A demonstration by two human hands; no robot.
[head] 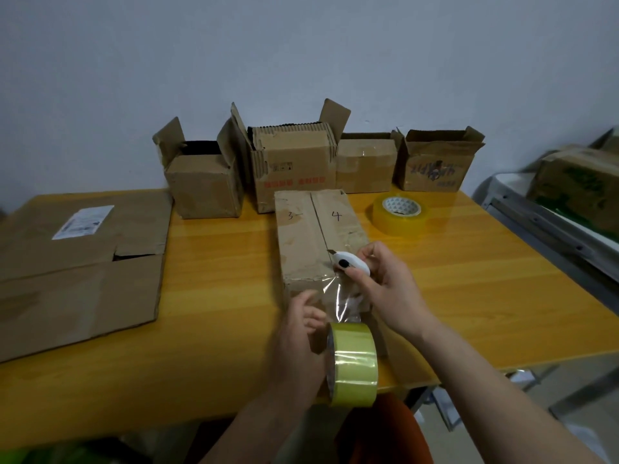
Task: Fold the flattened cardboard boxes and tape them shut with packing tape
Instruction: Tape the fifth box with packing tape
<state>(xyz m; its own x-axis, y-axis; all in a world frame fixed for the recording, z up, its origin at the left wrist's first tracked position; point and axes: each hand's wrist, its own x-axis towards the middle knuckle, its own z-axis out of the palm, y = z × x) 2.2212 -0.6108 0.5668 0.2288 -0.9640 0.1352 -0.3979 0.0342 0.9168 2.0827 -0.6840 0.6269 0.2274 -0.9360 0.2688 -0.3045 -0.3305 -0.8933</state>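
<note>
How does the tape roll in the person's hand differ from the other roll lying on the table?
The held tape roll stands on edge in the left hand, with a clear strip drawn out to the numbered box; the spare tape roll lies flat and untouched on the table, nothing pulled out. The held roll looks greener, the spare more amber. Both are translucent yellowish packing tape.

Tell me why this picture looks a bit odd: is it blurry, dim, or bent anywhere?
In the head view, the light is dim and flat. The wide lens bows the table edge and the shelf at right, where boxes smear out of focus. Glare streaks the clear strip pulled from the tape roll in the left hand. The cutter in the right hand stays fairly sharp.
</note>
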